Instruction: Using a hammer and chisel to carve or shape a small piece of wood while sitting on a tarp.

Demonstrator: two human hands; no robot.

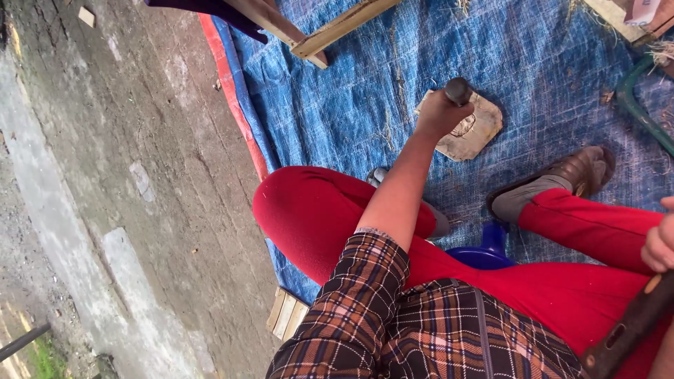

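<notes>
Blue tarp (533,63) underfoot, left hand (439,112) clenched around a chisel (458,91) on a carved wooden slab (474,133), right hand (660,242) gripping a mallet (628,330).

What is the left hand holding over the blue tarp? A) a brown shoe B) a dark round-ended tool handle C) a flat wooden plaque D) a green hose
B: the left hand has its fingers wrapped around a dark round-ended tool handle, held just above the flat wooden plaque that lies on the blue tarp.
</notes>
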